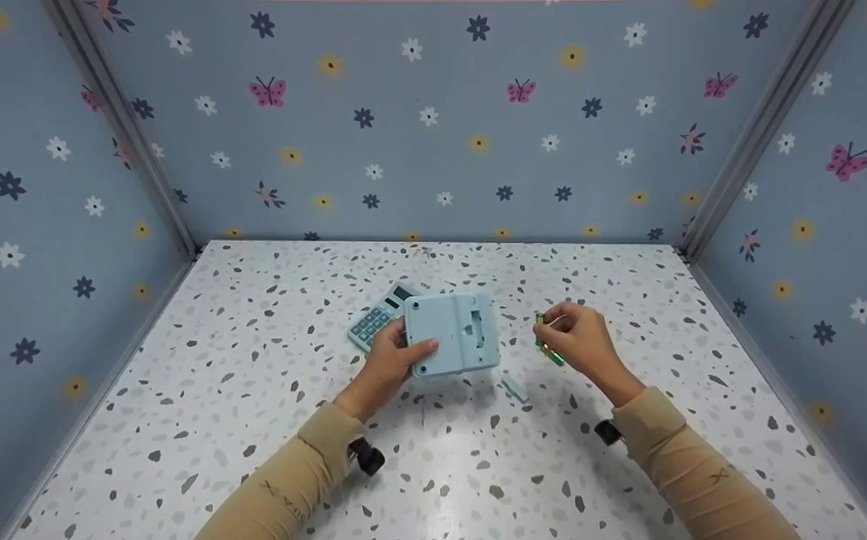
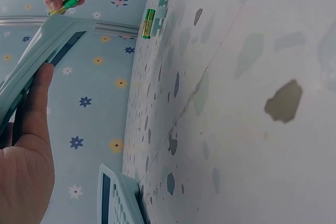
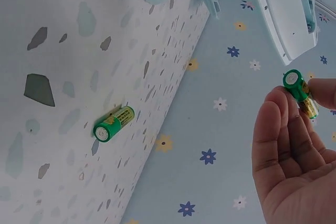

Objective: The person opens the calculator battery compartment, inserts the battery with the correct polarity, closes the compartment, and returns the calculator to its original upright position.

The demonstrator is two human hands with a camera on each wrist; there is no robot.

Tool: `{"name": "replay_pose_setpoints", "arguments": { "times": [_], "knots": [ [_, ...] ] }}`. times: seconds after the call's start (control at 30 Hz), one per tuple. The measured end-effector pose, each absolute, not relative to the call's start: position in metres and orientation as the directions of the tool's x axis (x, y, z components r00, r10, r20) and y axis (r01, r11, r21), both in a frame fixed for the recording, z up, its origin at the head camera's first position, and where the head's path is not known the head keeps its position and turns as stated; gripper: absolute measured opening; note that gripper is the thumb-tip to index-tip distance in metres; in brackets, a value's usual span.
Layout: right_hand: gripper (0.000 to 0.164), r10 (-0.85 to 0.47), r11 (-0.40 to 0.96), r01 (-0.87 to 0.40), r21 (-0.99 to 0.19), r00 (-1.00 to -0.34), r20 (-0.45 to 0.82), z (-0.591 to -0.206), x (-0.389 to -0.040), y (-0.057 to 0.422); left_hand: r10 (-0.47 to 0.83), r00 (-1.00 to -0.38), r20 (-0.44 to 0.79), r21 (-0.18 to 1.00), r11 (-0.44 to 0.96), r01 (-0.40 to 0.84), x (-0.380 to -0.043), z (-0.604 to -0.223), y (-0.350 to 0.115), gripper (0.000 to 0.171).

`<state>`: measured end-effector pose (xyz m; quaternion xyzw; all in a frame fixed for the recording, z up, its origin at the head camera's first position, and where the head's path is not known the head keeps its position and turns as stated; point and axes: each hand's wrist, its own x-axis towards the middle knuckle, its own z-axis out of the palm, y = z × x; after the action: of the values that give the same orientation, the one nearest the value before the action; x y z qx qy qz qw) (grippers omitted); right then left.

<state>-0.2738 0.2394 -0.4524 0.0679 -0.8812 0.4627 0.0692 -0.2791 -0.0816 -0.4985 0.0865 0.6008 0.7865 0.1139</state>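
Note:
My left hand [image 1: 388,360] grips a light blue calculator [image 1: 441,322] by its left side, thumb across the back. The calculator's back faces up, and its uncovered battery slot [image 1: 477,328] lies toward the right. Off to its right, my right hand [image 1: 583,341] pinches a green and yellow battery [image 3: 300,93] between thumb and fingers, held above the table. A second battery [image 3: 114,123] of the same kind lies on the table below that hand. The small light blue battery cover [image 1: 514,387] rests on the table near the calculator's lower right corner.
Another light blue calculator [image 1: 373,324], keys up, lies on the speckled white table [image 1: 253,420], partly hidden behind the held one. Flower-patterned panels [image 1: 433,150] wall the table at the back and both sides.

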Motion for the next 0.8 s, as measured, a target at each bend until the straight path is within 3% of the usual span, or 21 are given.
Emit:
{"name": "replay_pose_setpoints", "arguments": {
  "times": [0.53,0.8],
  "knots": [
    [0.009,-0.070,0.552,-0.251,-0.795,-0.964,0.256,-0.447,-0.274,0.221,0.294,-0.956,-0.001,0.966,-0.248,-0.078,-0.281,-0.501,-0.080,0.063],
    [0.016,-0.082,0.528,-0.278,-0.802,-0.957,0.278,-0.446,-0.274,0.214,0.321,-0.947,0.012,0.964,-0.254,-0.073,-0.280,-0.501,-0.079,0.060]
  ]
}}
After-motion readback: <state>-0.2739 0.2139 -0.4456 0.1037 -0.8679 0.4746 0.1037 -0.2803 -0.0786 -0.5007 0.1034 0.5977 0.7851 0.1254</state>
